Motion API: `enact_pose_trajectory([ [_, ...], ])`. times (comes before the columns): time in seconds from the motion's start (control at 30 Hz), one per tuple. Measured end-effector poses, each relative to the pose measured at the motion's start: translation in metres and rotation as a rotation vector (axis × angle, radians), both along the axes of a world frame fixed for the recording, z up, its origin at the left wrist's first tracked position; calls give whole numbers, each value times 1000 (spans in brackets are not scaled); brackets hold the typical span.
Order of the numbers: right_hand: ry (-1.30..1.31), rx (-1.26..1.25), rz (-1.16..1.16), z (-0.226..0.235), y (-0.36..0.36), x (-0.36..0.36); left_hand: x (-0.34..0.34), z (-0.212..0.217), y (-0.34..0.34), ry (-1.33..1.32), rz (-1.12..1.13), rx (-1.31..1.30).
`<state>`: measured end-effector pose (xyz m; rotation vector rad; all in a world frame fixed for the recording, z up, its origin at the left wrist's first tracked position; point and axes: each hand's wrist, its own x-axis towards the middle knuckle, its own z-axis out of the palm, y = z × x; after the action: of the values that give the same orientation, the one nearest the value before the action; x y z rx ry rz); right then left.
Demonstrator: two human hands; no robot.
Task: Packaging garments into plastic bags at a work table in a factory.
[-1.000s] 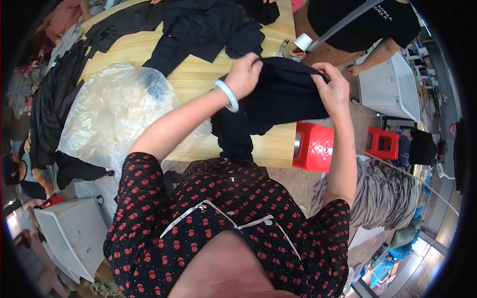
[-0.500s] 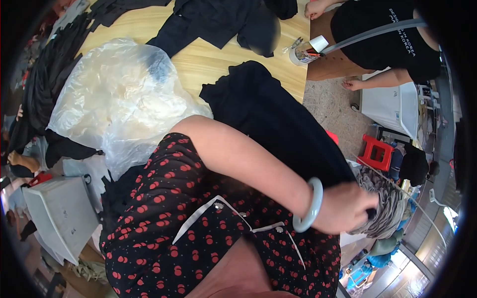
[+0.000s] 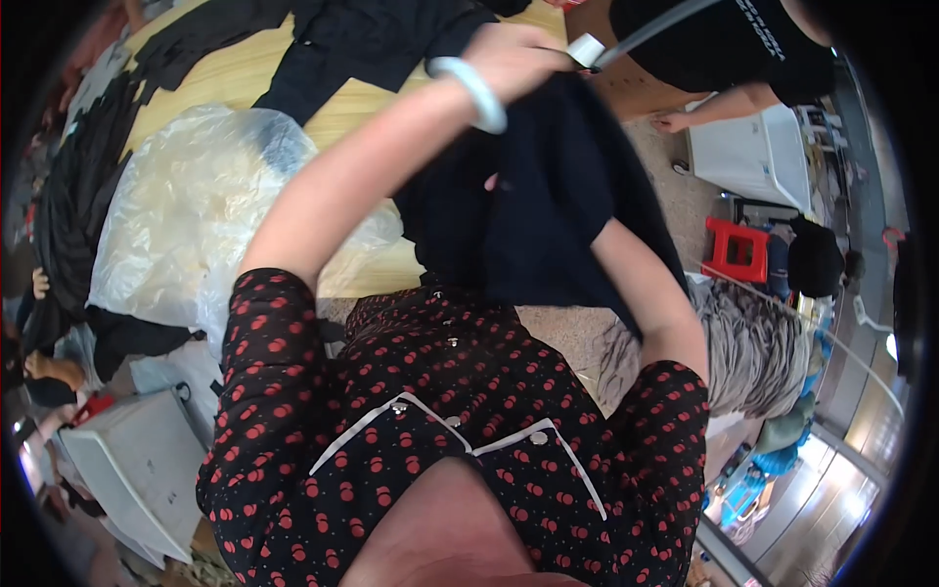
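A dark navy garment (image 3: 553,210) hangs and drapes across the table's right edge in front of my body. High up, my left hand (image 3: 518,61), with a pale bangle (image 3: 471,93) on its wrist, is closed on the garment's far edge and lifts it. The right forearm (image 3: 650,284) reaches in under the cloth, which covers almost all of my right hand. A small pink spot amid the dark fabric may be one of its fingertips; what those fingers do is hidden.
A crumpled clear plastic bag (image 3: 186,210) lies on the wooden table (image 3: 357,103), with dark garments (image 3: 362,49) beyond it. A person in a black T-shirt (image 3: 724,44) stands far right. White bins (image 3: 753,152), a red stool (image 3: 736,249) and grey bundled cloth (image 3: 753,338) stand at the right.
My left hand has swung from the lower right to the far side, raising the garment's edge. My right forearm has come into view, reaching under the cloth.
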<state>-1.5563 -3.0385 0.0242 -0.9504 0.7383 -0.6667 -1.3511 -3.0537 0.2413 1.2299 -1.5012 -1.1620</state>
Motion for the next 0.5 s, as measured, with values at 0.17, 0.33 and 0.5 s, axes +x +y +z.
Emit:
enact_pose_trajectory([
  [0.17,906,20,172,192,41,30,119,-148,-19,-579,417,-93],
  [0.33,64,203,-279,292,31,29,90,-147,2,-614,537,-156],
  [0.5,-271,-72,-321,369,12,76,32,49,57,-159,537,-767],
])
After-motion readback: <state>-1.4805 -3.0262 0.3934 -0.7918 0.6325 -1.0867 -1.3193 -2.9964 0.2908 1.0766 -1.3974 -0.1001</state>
